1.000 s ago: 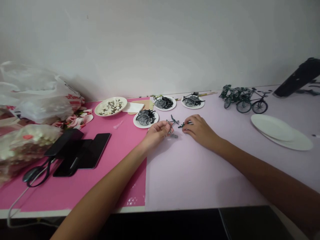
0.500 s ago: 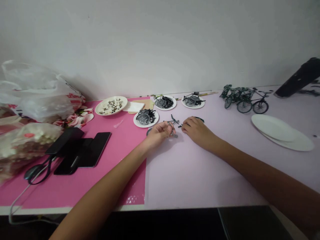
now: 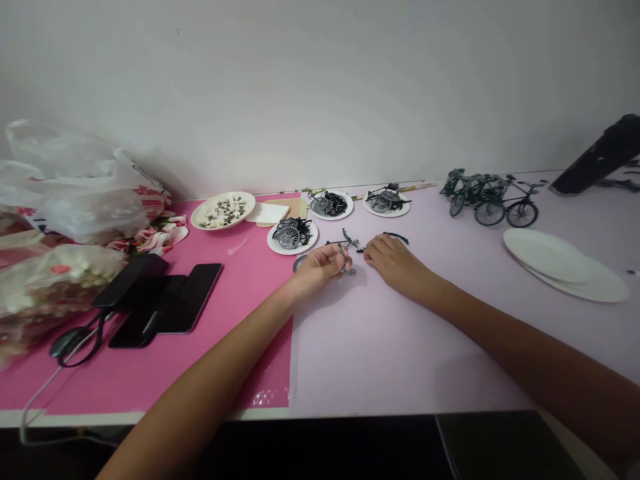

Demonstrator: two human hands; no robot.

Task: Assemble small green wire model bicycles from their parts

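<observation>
Grey part | pinched in left fingers, jutting past | right fingers: can't tell

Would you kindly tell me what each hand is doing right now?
Left hand: closed, holding a small grey part.
Right hand: curled; whether it holds anything cannot be told.

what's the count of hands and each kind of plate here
hands: 2
small round plates with parts: 3
deeper cream dish at left: 1
overlapping white plates at right: 2
total: 8
</observation>
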